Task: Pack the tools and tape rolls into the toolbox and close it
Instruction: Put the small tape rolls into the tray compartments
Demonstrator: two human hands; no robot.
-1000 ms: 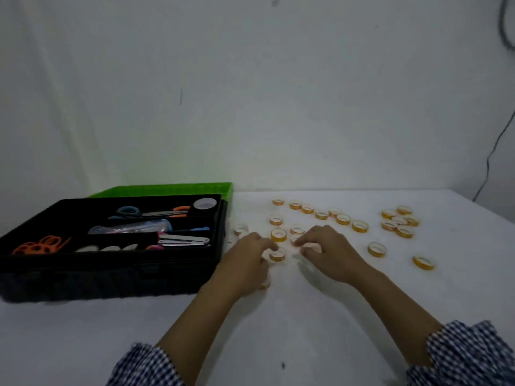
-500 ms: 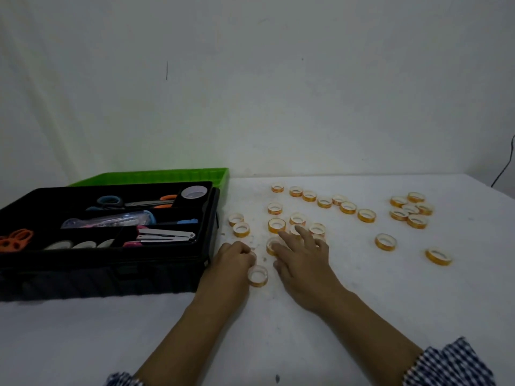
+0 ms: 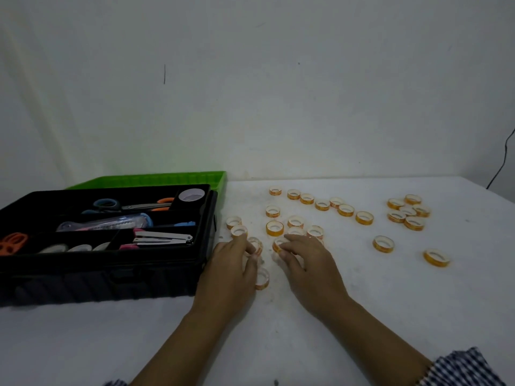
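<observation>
Many small round orange tape rolls (image 3: 383, 248) on matte white table (image 3: 390, 302)

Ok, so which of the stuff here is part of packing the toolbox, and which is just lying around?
Part of the job: loose tape rolls on the table; the open toolbox; scissors, stapler and utility knife already inside it.
Just lying about: the black cable at far right.
</observation>
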